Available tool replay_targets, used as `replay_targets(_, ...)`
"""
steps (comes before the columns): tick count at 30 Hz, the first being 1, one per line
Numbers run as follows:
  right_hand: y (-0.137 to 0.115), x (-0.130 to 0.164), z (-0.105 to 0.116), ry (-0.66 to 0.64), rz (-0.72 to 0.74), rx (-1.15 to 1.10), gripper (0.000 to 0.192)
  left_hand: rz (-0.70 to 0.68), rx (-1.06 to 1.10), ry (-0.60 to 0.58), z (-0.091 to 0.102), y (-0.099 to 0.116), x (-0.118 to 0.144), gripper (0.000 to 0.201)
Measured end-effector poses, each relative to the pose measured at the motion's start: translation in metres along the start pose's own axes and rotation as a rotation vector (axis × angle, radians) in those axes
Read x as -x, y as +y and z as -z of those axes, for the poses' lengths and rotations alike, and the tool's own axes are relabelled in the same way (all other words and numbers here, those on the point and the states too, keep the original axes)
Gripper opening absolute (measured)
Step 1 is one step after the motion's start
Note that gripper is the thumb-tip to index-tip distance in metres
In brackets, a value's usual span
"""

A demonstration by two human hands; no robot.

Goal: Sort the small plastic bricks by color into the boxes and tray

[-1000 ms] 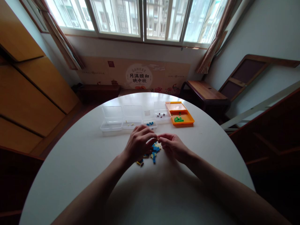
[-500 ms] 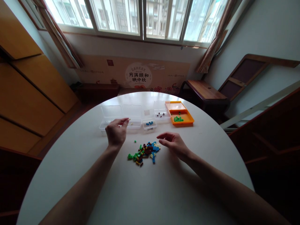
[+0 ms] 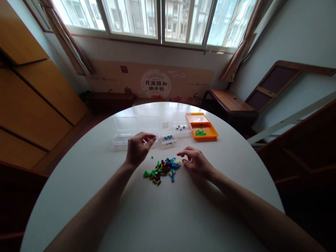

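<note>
A pile of small coloured bricks lies on the round white table between my hands. My left hand hovers left of the pile, in front of the clear plastic boxes, its fingers loosely curled with nothing seen in them. My right hand rests just right of the pile, fingers spread and bent, fingertips close to the bricks. A single green brick lies apart, near my left hand.
A small clear box with blue bricks, a clear box with dark bricks and an orange tray with green bricks stand at the table's far side. A wooden bench and cabinets surround the table.
My left hand went from the pile out to the clear boxes, then drew back toward the pile. My right hand lowered closer to the bricks.
</note>
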State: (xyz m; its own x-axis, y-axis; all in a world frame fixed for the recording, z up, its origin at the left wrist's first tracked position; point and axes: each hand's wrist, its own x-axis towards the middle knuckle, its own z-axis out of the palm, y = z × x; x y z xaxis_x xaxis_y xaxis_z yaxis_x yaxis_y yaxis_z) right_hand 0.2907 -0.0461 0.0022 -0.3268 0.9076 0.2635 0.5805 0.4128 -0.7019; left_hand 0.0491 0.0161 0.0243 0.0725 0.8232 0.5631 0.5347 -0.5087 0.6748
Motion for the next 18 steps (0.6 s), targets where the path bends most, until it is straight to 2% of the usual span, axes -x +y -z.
replay_targets(3,-0.002,0.002,-0.001,-0.018,0.033,0.051,0.029,-0.088,0.058,-0.159,-0.001,0.009,0.002,0.012)
replay_targets(6,-0.003,0.003,-0.003,-0.048,0.071,0.099,0.022,-0.149,0.069,-0.236,0.0,0.017,0.004,0.011)
replay_targets(13,0.0,0.003,-0.001,-0.08,0.114,0.173,0.016,-0.172,0.055,-0.274,-0.001,0.018,0.004,0.01)
replay_targets(18,-0.001,0.002,0.002,-0.086,0.06,0.208,0.012,-0.193,0.048,-0.339,-0.001,0.02,0.005,0.011)
